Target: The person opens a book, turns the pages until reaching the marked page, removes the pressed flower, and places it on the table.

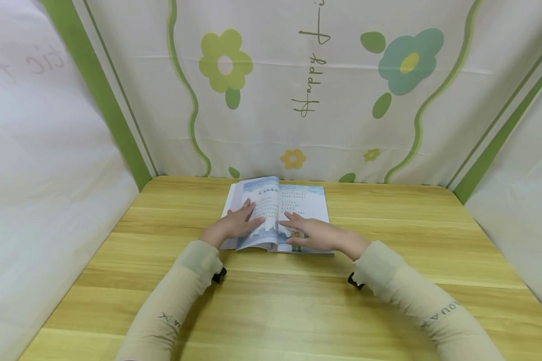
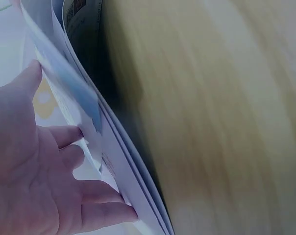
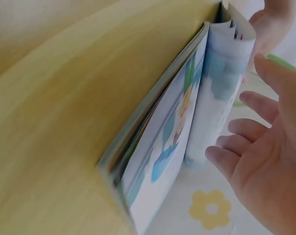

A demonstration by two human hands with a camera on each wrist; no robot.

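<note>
An open book (image 1: 311,200) with printed text and blue-tinted pictures lies on the table. On its left page my left hand (image 1: 238,223) rests with fingers spread; that page curves up at the lower edge. My right hand (image 1: 318,233) lies over the right page, fingers extended. In the left wrist view, the left hand (image 2: 45,166) touches the page side with its fingertips, and the stacked page edges (image 2: 133,166) show beside it. Seen from the right wrist, the right hand (image 3: 270,147) is held close to the book (image 3: 162,152) with its fingers relaxed, gripping nothing.
The wooden table (image 1: 275,311) extends around the book. Behind it hangs a white curtain (image 1: 271,100) with flowers and lettering, and similar white panels stand at left (image 1: 40,175) and right (image 1: 519,200). A black band (image 1: 219,275) shows at the left cuff.
</note>
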